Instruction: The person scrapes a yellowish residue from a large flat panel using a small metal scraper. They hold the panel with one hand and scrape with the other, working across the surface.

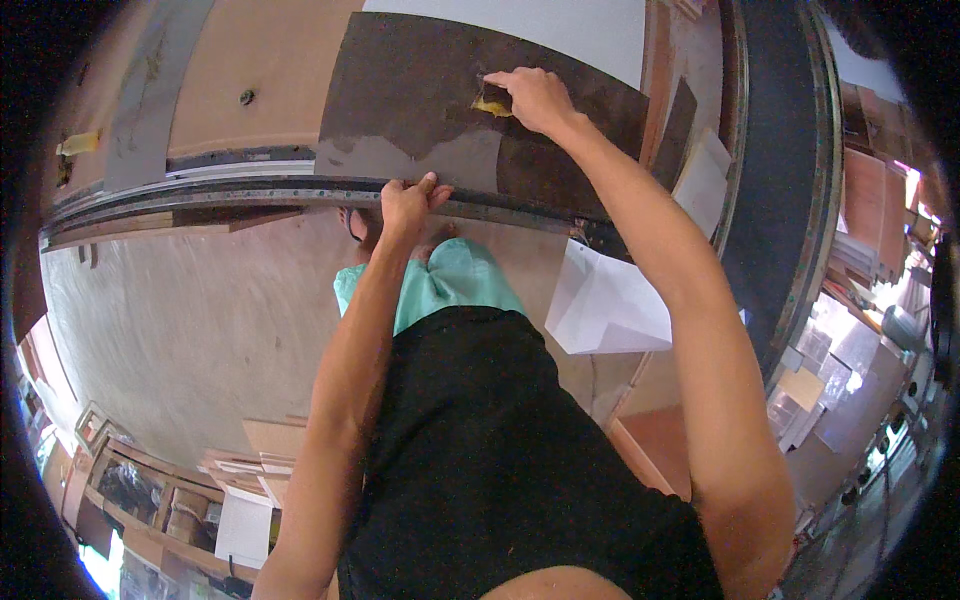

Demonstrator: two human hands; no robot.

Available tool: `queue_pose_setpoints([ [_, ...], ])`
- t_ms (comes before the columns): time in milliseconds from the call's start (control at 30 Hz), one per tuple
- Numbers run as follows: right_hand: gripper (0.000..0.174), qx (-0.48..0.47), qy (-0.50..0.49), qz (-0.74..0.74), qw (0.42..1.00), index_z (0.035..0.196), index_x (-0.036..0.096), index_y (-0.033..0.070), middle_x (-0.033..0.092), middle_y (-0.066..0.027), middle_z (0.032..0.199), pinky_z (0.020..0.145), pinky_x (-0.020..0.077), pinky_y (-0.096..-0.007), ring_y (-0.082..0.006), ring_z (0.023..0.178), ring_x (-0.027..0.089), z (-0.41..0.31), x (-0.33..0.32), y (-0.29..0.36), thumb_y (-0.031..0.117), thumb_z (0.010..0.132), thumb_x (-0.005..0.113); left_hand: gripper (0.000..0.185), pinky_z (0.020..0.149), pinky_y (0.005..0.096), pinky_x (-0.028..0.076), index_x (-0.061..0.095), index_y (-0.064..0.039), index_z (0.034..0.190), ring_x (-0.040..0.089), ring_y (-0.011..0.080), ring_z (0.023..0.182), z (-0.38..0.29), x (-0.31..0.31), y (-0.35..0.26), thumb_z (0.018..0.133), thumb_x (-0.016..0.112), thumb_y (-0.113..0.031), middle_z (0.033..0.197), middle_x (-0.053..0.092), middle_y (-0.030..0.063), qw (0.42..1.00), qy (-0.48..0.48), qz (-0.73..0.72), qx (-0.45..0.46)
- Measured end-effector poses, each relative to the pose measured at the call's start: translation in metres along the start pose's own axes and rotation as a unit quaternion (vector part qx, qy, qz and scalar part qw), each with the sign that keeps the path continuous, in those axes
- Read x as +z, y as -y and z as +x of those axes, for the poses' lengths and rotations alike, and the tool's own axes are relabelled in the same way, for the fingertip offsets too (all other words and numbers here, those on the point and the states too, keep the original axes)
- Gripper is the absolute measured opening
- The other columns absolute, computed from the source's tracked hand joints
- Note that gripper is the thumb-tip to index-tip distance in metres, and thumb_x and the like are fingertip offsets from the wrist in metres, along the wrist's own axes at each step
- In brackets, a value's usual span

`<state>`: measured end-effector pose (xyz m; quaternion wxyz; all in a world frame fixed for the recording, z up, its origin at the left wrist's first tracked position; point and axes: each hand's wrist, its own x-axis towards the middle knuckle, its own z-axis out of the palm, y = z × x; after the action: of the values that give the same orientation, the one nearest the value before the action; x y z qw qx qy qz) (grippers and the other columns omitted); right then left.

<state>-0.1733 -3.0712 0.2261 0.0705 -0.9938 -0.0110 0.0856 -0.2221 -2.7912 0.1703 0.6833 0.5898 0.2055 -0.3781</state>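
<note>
A dark brown sheet (405, 82) lies on the bench before me, with a greyish smear (450, 161) along its near edge. My right hand (534, 97) is over the sheet, its index finger extended to the left. Beneath and beside its fingers is a small yellow piece (492, 107), partly covered; whether the hand grips it cannot be told. My left hand (411, 201) rests at the near edge of the sheet, over the dark metal rail (337, 191), fingers bent; its grip on the edge is unclear.
A tan board (255, 75) and a grey strip (146, 90) lie left, with another yellow piece (79, 143) farther left. White sheet material (510, 22) lies behind. A folded white sheet (607, 300) hangs below the rail at right. Wood offcuts (255, 457) stand lower left.
</note>
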Motion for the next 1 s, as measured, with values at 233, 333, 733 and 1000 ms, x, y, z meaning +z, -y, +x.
queue_pose_setpoints([
  [233, 0.040, -0.029, 0.051, 0.061, 0.996, 0.127, 0.075, 0.022, 0.074, -0.0159, 0.107, 0.086, 0.0581, -0.0523, -0.0411, 0.096, 0.071, -0.071, 0.014, 0.052, 0.008, 0.094, 0.058, 0.028, 0.074, 0.0319, 0.068, 0.052, 0.019, 0.108, 0.077, 0.0307, 0.087, 0.014, -0.003, 0.014, 0.101, 0.067, -0.004, 0.097, 0.072, 0.0267, 0.994, -0.005, -0.104, -0.026],
  [333, 0.041, -0.046, 0.099, 0.080, 0.991, 0.126, 0.075, 0.022, 0.074, -0.0151, 0.105, 0.085, 0.0581, -0.0528, -0.0405, 0.097, 0.071, -0.115, 0.015, 0.075, 0.007, 0.091, 0.060, 0.030, 0.074, 0.0337, 0.065, 0.057, 0.016, 0.105, 0.077, 0.0298, 0.088, 0.014, -0.005, 0.018, 0.101, 0.070, -0.011, 0.099, 0.074, 0.0249, 0.996, -0.006, -0.085, -0.009],
  [733, 0.045, -0.081, -0.177, 0.068, 0.978, 0.135, 0.071, 0.018, 0.070, -0.0162, 0.123, 0.102, 0.0522, -0.0507, -0.0380, 0.116, 0.065, -0.044, 0.009, 0.097, 0.009, 0.092, 0.063, 0.046, 0.085, 0.0347, 0.062, 0.054, 0.011, 0.121, 0.074, 0.0303, 0.109, 0.008, -0.052, -0.002, 0.096, 0.079, -0.020, 0.114, 0.069, 0.0219, 0.995, -0.005, -0.095, 0.012],
  [1000, 0.049, -0.044, -0.017, 0.174, 0.984, 0.133, 0.072, 0.014, 0.073, -0.0195, 0.121, 0.097, 0.0560, -0.0486, -0.0400, 0.109, 0.070, -0.066, -0.008, 0.120, -0.002, 0.090, 0.055, 0.024, 0.070, 0.0328, 0.064, 0.058, 0.009, 0.104, 0.076, 0.0275, 0.090, 0.019, -0.090, -0.034, 0.101, 0.071, -0.011, 0.104, 0.071, 0.0219, 0.996, -0.051, -0.071, 0.021],
])
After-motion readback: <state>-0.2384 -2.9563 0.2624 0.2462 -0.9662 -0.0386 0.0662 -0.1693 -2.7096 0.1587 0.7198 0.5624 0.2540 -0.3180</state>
